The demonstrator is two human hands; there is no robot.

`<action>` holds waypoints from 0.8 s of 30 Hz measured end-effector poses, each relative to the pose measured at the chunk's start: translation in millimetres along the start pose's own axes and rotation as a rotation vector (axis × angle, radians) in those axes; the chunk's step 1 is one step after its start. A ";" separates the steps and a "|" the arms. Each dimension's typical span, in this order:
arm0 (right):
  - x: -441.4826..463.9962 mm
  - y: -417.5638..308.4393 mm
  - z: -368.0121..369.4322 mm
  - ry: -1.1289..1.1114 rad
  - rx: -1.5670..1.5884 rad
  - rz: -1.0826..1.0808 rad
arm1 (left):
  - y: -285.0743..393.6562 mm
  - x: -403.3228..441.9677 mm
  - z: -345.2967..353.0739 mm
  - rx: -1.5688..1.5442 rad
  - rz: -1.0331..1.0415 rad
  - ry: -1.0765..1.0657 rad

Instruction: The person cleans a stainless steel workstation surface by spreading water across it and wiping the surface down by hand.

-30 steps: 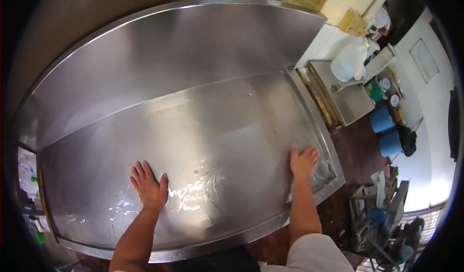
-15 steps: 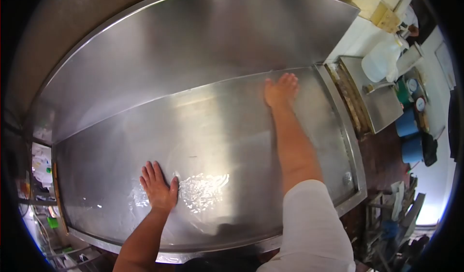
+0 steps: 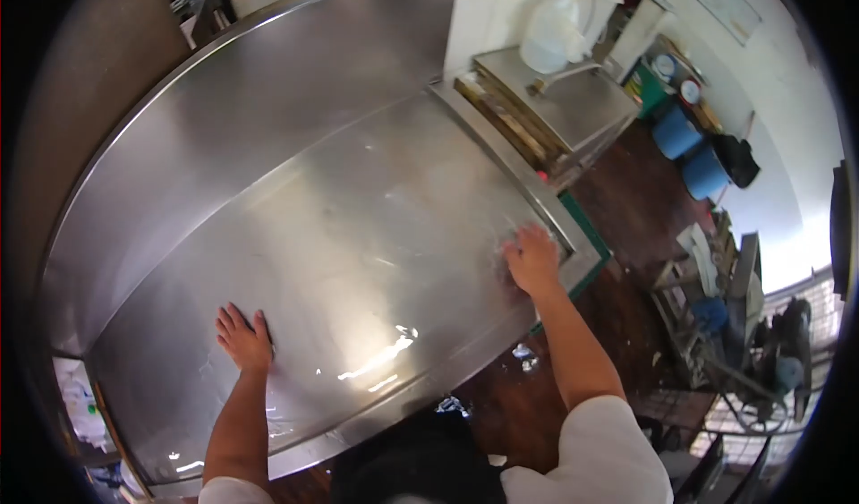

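A wide stainless steel basin (image 3: 295,235) with a raised rim and a tall back panel lies below me, its surface wet and shiny. My left hand (image 3: 243,341) rests flat on the metal toward the left, fingers spread and thumb out, holding nothing. Close to the right corner of the basin, beside the rim, is my right hand (image 3: 534,258). Motion blurs it somewhat, but its thumb stands apart from the fingers and no object shows in it. The drain seen earlier near this corner is not visible.
A steel side counter (image 3: 573,101) with a tap and a translucent jug (image 3: 550,34) adjoins the basin's far right end. Blue buckets (image 3: 705,175) stand by the wall. Machinery (image 3: 774,370) occupies the floor at right. White items (image 3: 79,401) sit beyond the left end.
My view has swung to the right. My right hand has come from near the back panel to the right front corner, while my left hand remains flat and spread on the metal.
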State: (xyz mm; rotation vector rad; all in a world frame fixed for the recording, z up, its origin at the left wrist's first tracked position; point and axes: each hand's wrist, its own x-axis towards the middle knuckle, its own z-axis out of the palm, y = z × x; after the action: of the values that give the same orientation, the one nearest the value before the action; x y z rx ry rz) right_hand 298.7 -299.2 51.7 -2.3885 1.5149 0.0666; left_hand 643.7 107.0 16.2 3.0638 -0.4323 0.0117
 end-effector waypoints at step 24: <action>-30.6 49.5 30.2 0.537 0.092 0.131 | -152.1 -27.8 18.9 -0.074 -0.012 0.137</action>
State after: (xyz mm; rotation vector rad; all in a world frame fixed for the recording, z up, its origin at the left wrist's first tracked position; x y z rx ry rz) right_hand 245.0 -283.2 17.6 -2.3398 1.8459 -0.6497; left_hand 659.1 259.8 -10.1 2.9691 -0.3962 0.1986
